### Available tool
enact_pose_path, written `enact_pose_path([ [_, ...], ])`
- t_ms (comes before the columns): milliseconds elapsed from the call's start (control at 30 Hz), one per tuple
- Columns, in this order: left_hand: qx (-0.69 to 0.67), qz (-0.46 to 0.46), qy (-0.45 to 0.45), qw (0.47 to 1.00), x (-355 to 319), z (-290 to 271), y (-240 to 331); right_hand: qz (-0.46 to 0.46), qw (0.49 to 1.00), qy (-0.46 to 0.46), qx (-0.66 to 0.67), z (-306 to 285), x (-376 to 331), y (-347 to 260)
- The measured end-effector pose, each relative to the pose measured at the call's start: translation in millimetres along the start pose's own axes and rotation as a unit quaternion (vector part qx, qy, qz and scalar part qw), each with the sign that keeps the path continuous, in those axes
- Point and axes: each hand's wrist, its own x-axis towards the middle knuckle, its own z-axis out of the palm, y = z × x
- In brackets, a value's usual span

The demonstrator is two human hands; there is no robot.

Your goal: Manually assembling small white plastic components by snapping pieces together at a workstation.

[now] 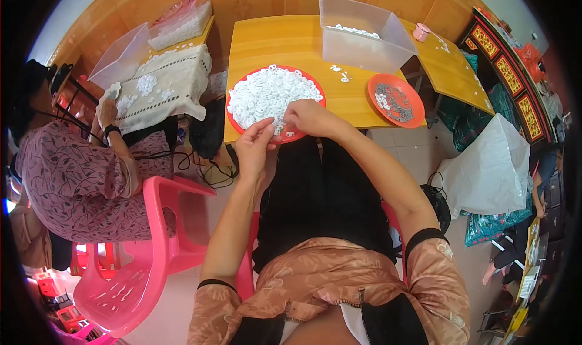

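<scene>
A round red tray [313, 86] heaped with several small white rings [267, 93] sits on the yellow table [285, 39] in front of me. My left hand [253, 146] hovers at the tray's near rim, fingers pinched together on a small white ring. My right hand [310, 117] rests on the near edge of the pile, fingers curled down among the rings; whether it grips one is hidden. A smaller red plate [412, 114] to the right holds grey metal pieces and a few white rings.
A clear plastic bin [364, 36] stands at the table's back. On my left a person in a patterned top [73, 175] works at a cloth-covered table [167, 84] on a pink chair [151, 242]. A white bag [491, 163] lies at right.
</scene>
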Motion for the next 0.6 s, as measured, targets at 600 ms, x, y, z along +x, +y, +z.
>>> enact_pose_path([
  [600, 0.081, 0.071, -0.007, 0.994, -6.1, 11.4, -1.1, -0.001, 0.985, -0.042, 0.165, -0.4, -9.6, -2.3],
])
